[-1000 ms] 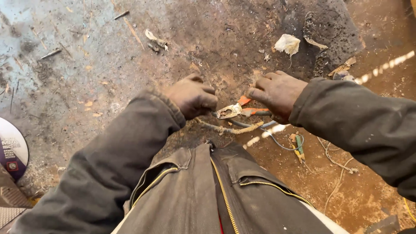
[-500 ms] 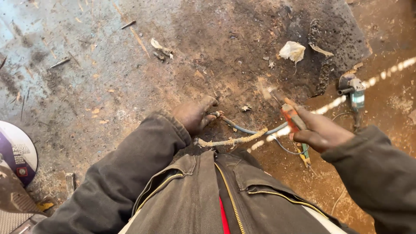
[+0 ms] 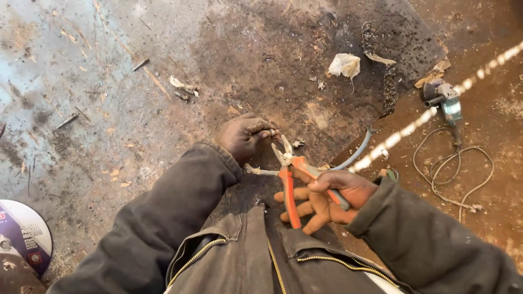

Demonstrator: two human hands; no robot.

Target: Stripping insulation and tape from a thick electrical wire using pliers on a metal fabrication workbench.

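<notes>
Fingers (image 3: 321, 209) grip orange pliers (image 3: 289, 185) — round disc (image 3: 24, 234) far left.

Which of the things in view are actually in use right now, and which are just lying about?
In use:
- orange-handled pliers in the right hand
- frayed cable end pinched by the left hand
- blue-grey cable

Lying about:
- angle grinder with its cord
- crumpled white scrap
- cutting disc
- loose nails
</notes>
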